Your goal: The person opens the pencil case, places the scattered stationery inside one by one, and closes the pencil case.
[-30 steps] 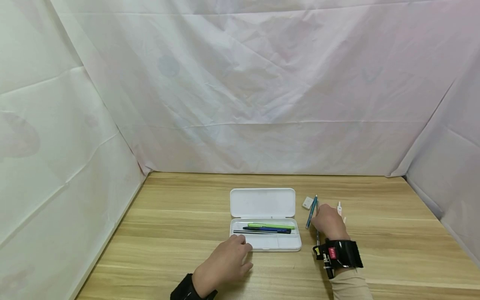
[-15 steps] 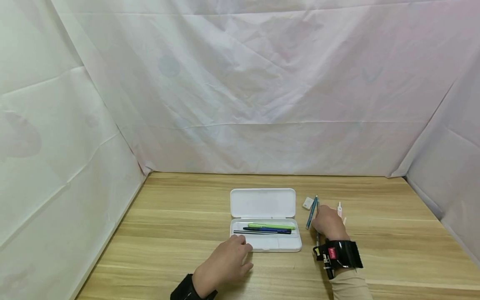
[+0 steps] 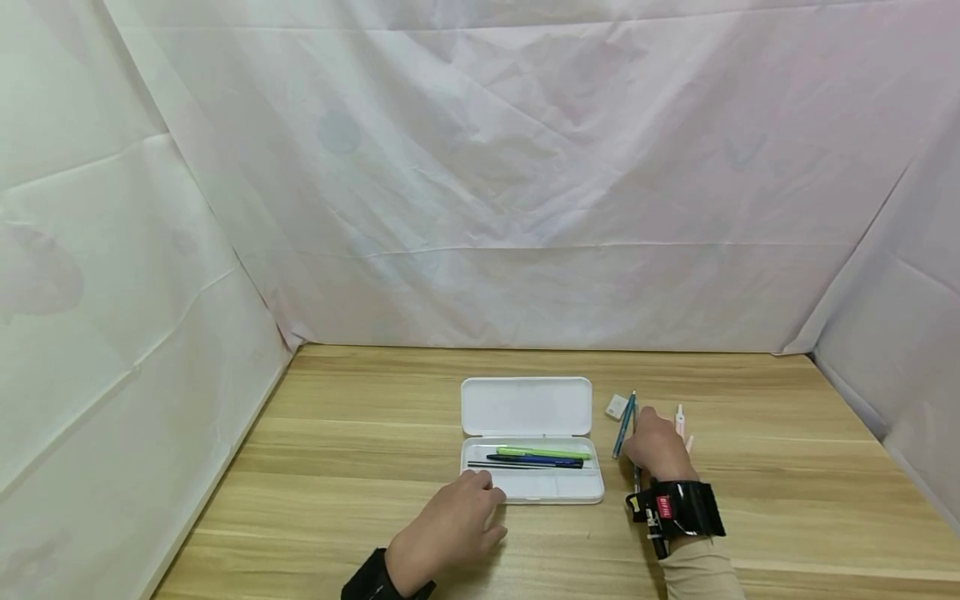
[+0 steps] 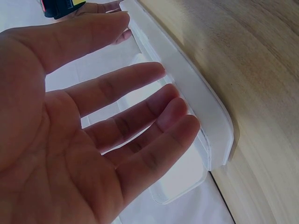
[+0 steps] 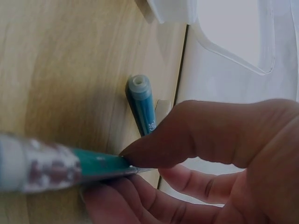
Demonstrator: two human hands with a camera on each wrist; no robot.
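Note:
My left hand [image 3: 453,517] rests by the front edge of an open white pencil case [image 3: 555,499]. In the left wrist view its fingers, loosely bent and apart, reach the case's side wall [image 4: 205,112] and grip nothing. Right of the case, my right hand [image 3: 658,442] pinches a slim pen [image 5: 100,163] between thumb and fingers. The right wrist view shows the pen's green section and a silvery patterned part close to the camera. A teal pen [image 3: 624,427] lies just left of that hand. Inside the case are a lime-green pen [image 3: 543,452], a dark blue pen [image 3: 536,459] and thin dark sticks [image 3: 487,465].
The case's lid [image 3: 525,406] lies folded back behind it. A white eraser [image 3: 616,407] sits beside the teal pen. Partly behind my right hand is a pale pink-and-white pen-like item [image 3: 679,419]. White cloth [image 3: 525,208] walls off the wooden table [image 3: 360,433] at the back and sides.
Almost nothing differs. The right hand's fingers have shifted very slightly on the pen; the left hand and the case have stayed where they were.

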